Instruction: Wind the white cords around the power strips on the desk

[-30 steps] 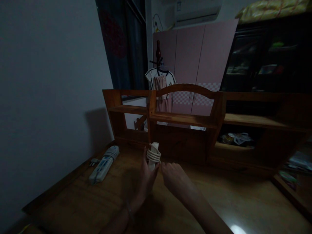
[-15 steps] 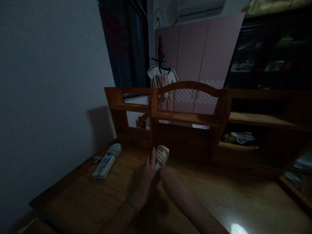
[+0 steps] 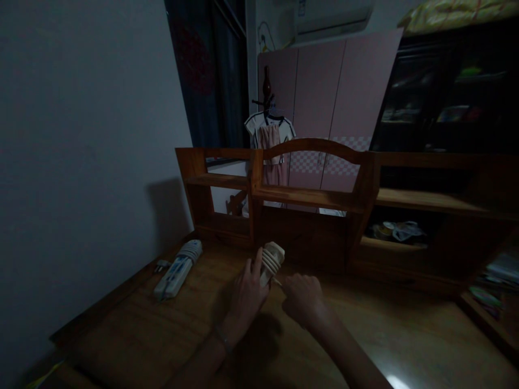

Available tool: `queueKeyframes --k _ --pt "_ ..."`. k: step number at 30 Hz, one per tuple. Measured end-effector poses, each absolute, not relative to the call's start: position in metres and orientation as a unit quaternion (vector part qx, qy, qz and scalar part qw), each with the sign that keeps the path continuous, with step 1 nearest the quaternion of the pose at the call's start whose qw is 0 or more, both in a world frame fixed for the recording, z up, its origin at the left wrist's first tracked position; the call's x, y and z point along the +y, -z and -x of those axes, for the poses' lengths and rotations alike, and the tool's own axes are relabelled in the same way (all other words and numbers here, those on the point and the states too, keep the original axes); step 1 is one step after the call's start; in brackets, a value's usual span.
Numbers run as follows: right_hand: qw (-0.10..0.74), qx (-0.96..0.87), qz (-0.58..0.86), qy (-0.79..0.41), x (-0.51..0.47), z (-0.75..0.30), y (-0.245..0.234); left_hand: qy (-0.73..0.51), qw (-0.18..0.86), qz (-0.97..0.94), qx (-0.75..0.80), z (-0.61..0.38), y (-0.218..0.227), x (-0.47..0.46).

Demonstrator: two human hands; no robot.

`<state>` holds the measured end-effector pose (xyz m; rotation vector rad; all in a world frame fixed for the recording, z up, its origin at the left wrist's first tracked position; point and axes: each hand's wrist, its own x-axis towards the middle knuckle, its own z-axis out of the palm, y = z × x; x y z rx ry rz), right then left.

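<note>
A white power strip [image 3: 273,260] with its cord wound several times round one end is held up over the table, tilted away from me. My left hand [image 3: 250,292] is closed round its lower left side, fingers along the wound cord. Just to the right, my right hand [image 3: 303,297] is a closed fist. A short stretch of pale cord [image 3: 277,281] runs from the strip into its fingers. Most of the strip's lower part is hidden behind my left hand. Another white power strip [image 3: 178,273], also wrapped in its cord, lies on the table at the left.
The wooden table [image 3: 133,329] meets a white wall [image 3: 89,162] on the left. Along its back stands a wooden shelf unit [image 3: 308,197], with a plastic bag [image 3: 405,230] in the right compartment. Several items [image 3: 482,296] lie at the right edge.
My right hand has moved right, away from the power strip, and a length of cord now shows between them. My left hand and the strip have shifted slightly right.
</note>
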<state>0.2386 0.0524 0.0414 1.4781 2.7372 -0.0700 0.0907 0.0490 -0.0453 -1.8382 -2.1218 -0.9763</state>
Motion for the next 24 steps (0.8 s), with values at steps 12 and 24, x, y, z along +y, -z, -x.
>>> queueKeyframes --k 12,24 --pt "0.054 0.923 -0.379 0.041 0.055 -0.252 -0.054 0.211 0.125 0.698 -0.673 -0.085 0.043 0.041" --pt "-0.149 0.917 -0.279 0.245 0.092 -0.280 -0.072 0.242 0.089 0.778 -0.573 -0.092 0.042 0.040"
